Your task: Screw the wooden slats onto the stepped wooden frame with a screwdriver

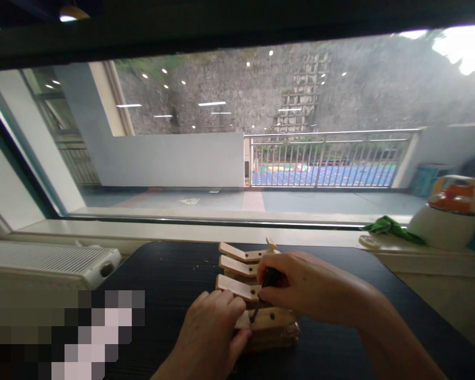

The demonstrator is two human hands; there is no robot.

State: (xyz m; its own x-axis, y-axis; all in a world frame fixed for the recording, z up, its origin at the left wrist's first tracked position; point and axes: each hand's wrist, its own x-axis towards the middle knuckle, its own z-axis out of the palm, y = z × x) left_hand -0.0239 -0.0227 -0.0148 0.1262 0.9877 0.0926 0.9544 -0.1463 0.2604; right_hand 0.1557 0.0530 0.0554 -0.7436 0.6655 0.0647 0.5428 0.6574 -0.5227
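Several light wooden pieces [237, 287] with dark holes and angled ends lie in a row on the black table, one behind another. My right hand [296, 282] is closed around the black handle of a screwdriver [271, 276]. Its thin metal shaft points down to a hole in the nearest wooden piece [282, 317]; the tip's exact shape is too small to tell. Around the left end of that nearest piece my left hand [216, 327] is closed, thumb in front and fingers over the top. A stack of wood beneath it is partly hidden.
The black table [162, 295] reaches a window sill [190, 229]. A white radiator [55, 261] stands left. On the sill at right are a green cloth [391, 228], a small yellow round item [369, 241] and a white kettle [439, 221] with an orange top. Beyond the glass runs a railing.
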